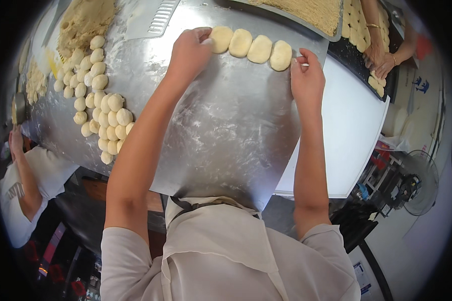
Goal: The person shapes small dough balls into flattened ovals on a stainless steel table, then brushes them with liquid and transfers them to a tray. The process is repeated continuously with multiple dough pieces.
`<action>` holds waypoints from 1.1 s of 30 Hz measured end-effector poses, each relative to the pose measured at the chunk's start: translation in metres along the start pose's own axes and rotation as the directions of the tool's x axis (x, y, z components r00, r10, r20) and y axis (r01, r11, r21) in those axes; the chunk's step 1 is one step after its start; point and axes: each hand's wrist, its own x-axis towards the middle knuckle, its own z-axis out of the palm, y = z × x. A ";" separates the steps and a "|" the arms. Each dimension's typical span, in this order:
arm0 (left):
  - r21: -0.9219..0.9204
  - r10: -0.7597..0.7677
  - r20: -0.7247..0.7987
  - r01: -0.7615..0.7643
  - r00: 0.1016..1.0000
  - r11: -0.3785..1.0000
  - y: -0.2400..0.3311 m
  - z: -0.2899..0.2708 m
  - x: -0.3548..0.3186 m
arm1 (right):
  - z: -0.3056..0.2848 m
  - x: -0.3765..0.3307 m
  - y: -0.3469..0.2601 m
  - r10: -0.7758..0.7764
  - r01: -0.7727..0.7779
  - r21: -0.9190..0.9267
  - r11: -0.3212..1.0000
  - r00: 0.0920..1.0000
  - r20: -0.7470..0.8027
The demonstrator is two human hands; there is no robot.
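Observation:
Several flattened pale dough rounds lie in a slightly slanting row at the far side of the metal table (211,130). My left hand (192,52) is at the row's left end, its fingers closed at the edge of the leftmost dough round (221,39). Beside the rightmost dough round (280,55) is my right hand (308,75), with thumb and bent fingers a little apart. Its fingertips are very near that round; whether they touch it I cannot tell. The middle dough rounds (250,47) lie untouched between my hands.
Many dough balls (103,118) and a large dough mass (85,22) lie on the left. A slotted metal scraper (158,20) rests at the back. Beyond is a tray of crumbs (306,12). At right, a co-worker's hands (379,57) work over a black tray (354,65); another person stands left.

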 end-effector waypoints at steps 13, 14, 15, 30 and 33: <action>-0.430 -0.401 -0.005 0.360 0.916 0.828 -0.014 -0.016 -0.078 | 0.050 -0.071 -0.049 -0.233 0.141 0.279 0.950 0.914 0.331; -0.479 -0.434 0.044 0.401 0.900 0.781 -0.021 -0.021 -0.104 | 0.056 -0.084 -0.047 -0.288 0.226 0.209 0.951 0.891 0.351; -0.459 -0.440 0.098 0.433 0.893 0.776 -0.026 -0.026 -0.126 | 0.061 -0.097 -0.044 -0.340 0.312 0.134 0.941 0.864 0.372; -0.394 -0.176 0.024 0.171 0.984 0.903 -0.085 -0.056 -0.214 | 0.103 -0.156 -0.029 -0.459 0.548 -0.236 0.802 0.819 0.344; -0.415 -0.143 0.037 0.145 0.989 0.898 -0.107 -0.068 -0.228 | 0.106 -0.163 -0.029 -0.428 0.498 -0.212 0.841 0.852 0.302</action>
